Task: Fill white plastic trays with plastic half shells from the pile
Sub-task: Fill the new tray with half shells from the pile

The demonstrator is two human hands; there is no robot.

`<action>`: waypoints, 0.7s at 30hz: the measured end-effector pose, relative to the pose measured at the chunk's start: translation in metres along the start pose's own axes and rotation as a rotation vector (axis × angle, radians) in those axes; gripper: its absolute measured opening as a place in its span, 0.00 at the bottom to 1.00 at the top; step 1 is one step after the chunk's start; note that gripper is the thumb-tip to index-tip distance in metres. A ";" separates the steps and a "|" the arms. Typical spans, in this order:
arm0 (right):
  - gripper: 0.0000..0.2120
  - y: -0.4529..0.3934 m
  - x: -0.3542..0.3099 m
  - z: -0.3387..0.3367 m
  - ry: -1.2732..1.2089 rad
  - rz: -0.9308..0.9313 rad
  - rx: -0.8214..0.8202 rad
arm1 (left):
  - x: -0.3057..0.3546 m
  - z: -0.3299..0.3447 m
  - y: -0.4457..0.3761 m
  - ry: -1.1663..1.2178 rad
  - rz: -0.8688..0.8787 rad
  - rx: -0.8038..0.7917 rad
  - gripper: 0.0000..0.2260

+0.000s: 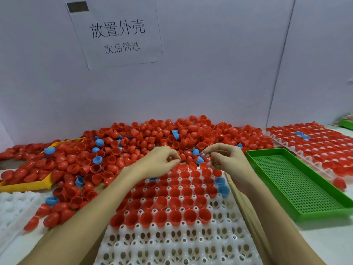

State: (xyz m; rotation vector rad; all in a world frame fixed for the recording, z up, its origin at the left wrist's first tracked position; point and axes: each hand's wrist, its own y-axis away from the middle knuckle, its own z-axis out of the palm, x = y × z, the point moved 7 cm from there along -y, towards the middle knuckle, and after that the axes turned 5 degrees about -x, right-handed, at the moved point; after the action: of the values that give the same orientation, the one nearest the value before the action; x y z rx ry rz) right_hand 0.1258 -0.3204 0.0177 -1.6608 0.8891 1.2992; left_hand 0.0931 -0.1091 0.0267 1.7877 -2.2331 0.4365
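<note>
The white plastic tray [183, 243] lies on the table right in front of me. Its far rows are already seated with red half shells [172, 217] and two blue ones [221, 185] at the right edge, while its near rows are bare, showing moulded cones and punched holes. Just beyond its far edge spreads the pile [145, 142], a loose heap of glossy red shells with a few blue among them, some mouth up, some dome up.

My left hand [159, 162] hovers over the tray's far edge with fingers curled and thumb meeting fingertips; the pinch looks empty, though I cannot be sure. My right hand [226, 159] is curled too, and red shows between its fingers, so I judge that grip is pinching a red shell; another may be tucked under the palm.

I judge I am at the pick-and-seat step. To do it well I should turn each shell mouth up, drop it straight into a free cup, and let its thin rim settle level between the cones. The shells are smooth, light and slippery, so a gentle fingertip pinch on the rim beats a squeeze. They nest together easily, so I should check for doubles.

To the right lies a green perforated tray [298, 186], and beyond it another filled tray [313, 146]. A yellow tray [28, 185] sits half buried at the left, and a spare white tray [13, 213] lies near left.
</note>
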 end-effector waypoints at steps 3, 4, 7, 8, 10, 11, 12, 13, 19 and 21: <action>0.15 -0.001 0.002 0.000 0.007 0.008 0.006 | -0.021 0.001 -0.035 -0.141 -0.044 0.039 0.12; 0.15 -0.001 0.003 0.000 0.011 0.010 0.008 | -0.026 0.003 -0.045 -0.192 -0.050 0.035 0.14; 0.15 -0.002 0.004 -0.001 0.014 0.023 0.021 | -0.038 0.013 -0.067 -0.314 -0.056 -0.034 0.18; 0.15 -0.003 0.005 -0.002 0.014 0.026 0.023 | -0.042 0.018 -0.072 -0.343 -0.059 -0.069 0.18; 0.14 -0.003 0.006 -0.002 0.012 0.026 0.019 | -0.048 0.023 -0.081 -0.361 -0.062 -0.103 0.17; 0.14 -0.004 0.006 -0.002 0.011 0.023 0.017 | -0.049 0.023 -0.084 -0.351 -0.063 -0.087 0.17; 0.14 -0.004 0.006 -0.002 0.010 0.020 0.017 | -0.049 0.023 -0.086 -0.339 -0.060 -0.062 0.15; 0.14 -0.004 0.007 -0.002 0.009 0.019 0.016 | -0.048 0.023 -0.088 -0.335 -0.051 -0.046 0.14; 0.16 -0.003 0.006 0.003 0.003 0.027 0.001 | -0.048 0.036 -0.079 -0.306 -0.018 -0.207 0.13; 0.16 -0.003 0.007 0.003 0.006 0.032 0.008 | -0.048 0.027 -0.073 -0.282 -0.017 -0.142 0.13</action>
State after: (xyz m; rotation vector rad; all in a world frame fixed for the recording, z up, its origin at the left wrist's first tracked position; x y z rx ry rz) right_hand 0.1288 -0.3168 0.0114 -1.6509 0.9267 1.3116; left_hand 0.1750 -0.0911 -0.0106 1.8897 -2.3593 0.0202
